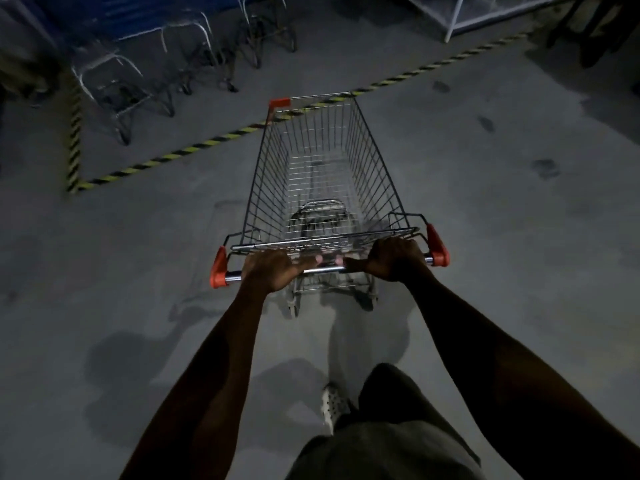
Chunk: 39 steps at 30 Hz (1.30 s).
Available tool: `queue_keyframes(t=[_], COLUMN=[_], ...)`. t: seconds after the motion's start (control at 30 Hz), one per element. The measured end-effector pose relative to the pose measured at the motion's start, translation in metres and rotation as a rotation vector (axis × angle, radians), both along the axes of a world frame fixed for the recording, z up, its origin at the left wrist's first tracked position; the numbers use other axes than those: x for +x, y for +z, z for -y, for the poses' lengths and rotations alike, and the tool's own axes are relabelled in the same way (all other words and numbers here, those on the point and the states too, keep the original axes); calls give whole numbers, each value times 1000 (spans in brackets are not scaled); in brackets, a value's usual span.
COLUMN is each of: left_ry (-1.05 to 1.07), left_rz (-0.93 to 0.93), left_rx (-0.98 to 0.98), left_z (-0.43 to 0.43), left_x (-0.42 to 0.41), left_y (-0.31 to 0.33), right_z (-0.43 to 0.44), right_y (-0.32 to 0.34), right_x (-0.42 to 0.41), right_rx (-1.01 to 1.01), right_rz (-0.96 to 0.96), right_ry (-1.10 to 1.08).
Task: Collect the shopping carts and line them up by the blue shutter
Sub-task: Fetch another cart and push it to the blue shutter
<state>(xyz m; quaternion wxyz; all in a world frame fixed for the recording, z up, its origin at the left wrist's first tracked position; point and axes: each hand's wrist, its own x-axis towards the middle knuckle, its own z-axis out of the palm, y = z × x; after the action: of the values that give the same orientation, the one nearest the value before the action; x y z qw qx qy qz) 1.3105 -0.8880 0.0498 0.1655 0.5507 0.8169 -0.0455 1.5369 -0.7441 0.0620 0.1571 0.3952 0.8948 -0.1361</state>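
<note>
Gripping cart handle (322, 270), left hand (270, 270), right hand (394, 259), blurred carts (145, 81) beyond

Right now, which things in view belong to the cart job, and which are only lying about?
For the job: the shopping cart, its handle gripped by the left hand and right hand; the parked carts in a row; the blue shutter behind them.
Lying about: the white frame; the striped floor tape; dark floor stains.
</note>
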Motion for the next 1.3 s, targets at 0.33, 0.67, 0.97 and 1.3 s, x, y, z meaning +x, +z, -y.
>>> queue_keyframes(t=[0.33,0.67,0.97,1.3], left_ry=[96,27,51,-79], left_rz=[-23,-100,-43,21], left_rx=[90,95,155,81], left_z=[-261,-482,-689,-879], left_x=[-148,-294,-466,-605], left_y=[-6,-14,-14,0], right_z=[-269,-494,-681,-811], right_y=[-8,4,-17,-62], right_x=[-156,-297,-461,-598], right_rx=[61,7,211,533], right_rz=[-73,-13,-111,-577], right_ry=[-31,-25,-91,-417])
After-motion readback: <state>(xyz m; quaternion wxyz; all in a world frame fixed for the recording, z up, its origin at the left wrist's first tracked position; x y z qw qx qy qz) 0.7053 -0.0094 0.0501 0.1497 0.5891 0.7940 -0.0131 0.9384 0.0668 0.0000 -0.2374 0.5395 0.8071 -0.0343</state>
